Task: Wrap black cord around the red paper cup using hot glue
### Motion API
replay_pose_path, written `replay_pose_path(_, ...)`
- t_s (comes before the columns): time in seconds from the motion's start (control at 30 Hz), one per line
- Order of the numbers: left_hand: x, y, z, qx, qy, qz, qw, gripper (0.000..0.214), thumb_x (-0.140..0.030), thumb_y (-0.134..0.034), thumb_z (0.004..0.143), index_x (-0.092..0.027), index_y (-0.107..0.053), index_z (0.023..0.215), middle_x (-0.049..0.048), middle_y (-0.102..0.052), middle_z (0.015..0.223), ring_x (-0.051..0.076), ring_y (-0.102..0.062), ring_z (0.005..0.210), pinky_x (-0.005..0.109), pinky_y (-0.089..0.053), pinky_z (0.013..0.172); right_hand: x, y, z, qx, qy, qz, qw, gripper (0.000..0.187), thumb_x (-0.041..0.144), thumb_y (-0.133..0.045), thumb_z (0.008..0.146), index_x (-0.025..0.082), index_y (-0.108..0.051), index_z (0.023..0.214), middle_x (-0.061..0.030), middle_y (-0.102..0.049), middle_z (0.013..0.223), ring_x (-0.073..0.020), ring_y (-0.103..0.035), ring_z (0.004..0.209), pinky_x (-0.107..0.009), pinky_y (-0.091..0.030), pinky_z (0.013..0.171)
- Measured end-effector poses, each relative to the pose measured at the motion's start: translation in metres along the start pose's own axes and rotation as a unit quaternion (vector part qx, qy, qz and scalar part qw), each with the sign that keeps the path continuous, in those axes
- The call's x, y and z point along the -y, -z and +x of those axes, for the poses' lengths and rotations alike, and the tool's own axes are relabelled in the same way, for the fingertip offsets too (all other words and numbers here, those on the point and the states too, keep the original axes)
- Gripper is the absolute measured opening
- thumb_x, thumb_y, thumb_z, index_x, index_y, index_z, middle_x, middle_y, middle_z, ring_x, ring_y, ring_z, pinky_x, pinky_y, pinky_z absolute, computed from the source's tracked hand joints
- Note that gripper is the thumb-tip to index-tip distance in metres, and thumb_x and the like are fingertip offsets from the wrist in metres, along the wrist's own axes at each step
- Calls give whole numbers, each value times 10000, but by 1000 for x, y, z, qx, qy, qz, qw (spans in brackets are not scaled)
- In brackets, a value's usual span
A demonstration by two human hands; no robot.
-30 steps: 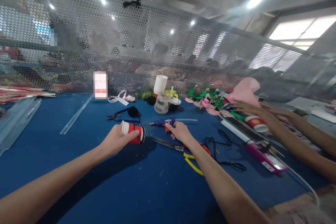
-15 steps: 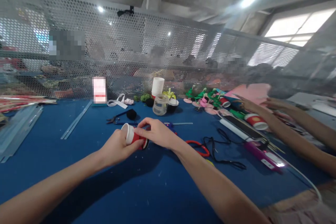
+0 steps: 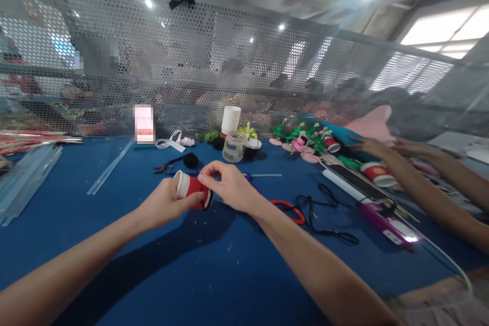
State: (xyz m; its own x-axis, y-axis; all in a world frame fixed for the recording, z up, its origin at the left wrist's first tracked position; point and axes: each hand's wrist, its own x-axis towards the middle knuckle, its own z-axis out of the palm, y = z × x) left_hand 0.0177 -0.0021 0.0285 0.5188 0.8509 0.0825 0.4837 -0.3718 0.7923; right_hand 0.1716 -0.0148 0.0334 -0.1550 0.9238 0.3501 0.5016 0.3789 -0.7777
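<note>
A white paper cup with a red outer layer [image 3: 194,194] lies tilted in my left hand [image 3: 162,202], whose fingers and thumb are wrapped round it. Its white rim points left, and a black band circles its right end. At the cup's upper side is my right hand [image 3: 225,183], thumb and forefinger pinched together. Whatever sits between those fingertips is too small to make out. Just beyond the hands lie a black ball of yarn [image 3: 190,160] and dark-handled pliers [image 3: 165,167]. A blue glue gun [image 3: 247,177] is partly hidden behind my right hand.
A clear jar [image 3: 234,147] and a stack of white cups [image 3: 231,120] stand at the back. Red-handled scissors [image 3: 292,211], black cord [image 3: 315,219] and a purple power strip [image 3: 385,226] lie rightward. Another person's hands [image 3: 369,146] work at far right. Clear sticks [image 3: 28,178] lie left.
My right fingers have lifted slightly off the cup's side into a pinch, showing more of the red surface. The cup stays in my left hand. The view has tilted slightly.
</note>
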Motion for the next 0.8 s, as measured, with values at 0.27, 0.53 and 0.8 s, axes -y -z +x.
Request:
replay_pose_path(0.27,6,8,-1,20,122,-230,965,225,-353,-610,606,-135,-564,580,-32,-533,489,74,-417,431,195,-294,441,1,3,-6,-37,-7,219,975,100,196,-555,672,171,-528,766,24,-549,642,-94,-535,624,-250,-429,626)
replay_pose_path(0.53,6,0,2,49,198,-292,934,211,-317,-650,567,-128,-562,530,-33,-544,451,69,-440,406,190,-322,440,-19,0,-4,-68,-47,245,966,84,177,-567,657,153,-580,736,28,-538,611,-74,-504,573,-231,-424,598)
replay_pose_path(0.8,8,-2,0,66,169,-243,953,229,-340,-632,587,-128,-552,552,-28,-542,472,80,-448,439,202,-311,463,-30,-10,-2,-78,-34,138,987,70,186,-532,673,154,-576,718,23,-516,584,-82,-460,523,-213,-376,510)
